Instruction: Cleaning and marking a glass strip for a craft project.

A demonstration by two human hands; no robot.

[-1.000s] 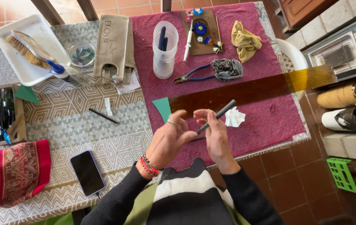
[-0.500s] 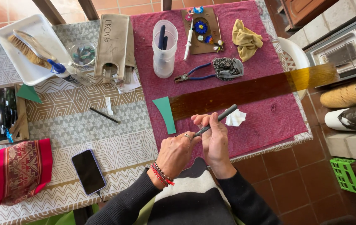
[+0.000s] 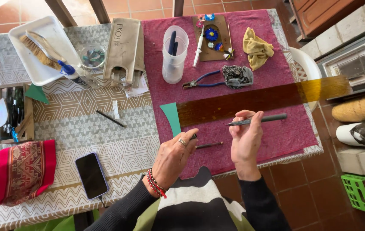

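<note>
- One grey pen-like tool [image 3: 257,120] lies nearly level, long axis left-right, its tip pointing left, above the maroon cloth [image 3: 276,137].
- Right hand [image 3: 246,139]: fingers grasp that tool.
- Left hand [image 3: 173,156]: fingers pinch one thin dark rod [image 3: 208,145], pointing right.
- One amber glass strip [image 3: 259,98] crosses the bench [image 3: 62,128] just behind.

A dark-screened phone [image 3: 91,175] lies near the table's front edge; a printed beige pouch [image 3: 122,47] lies beside the white tray [image 3: 28,42].
</note>
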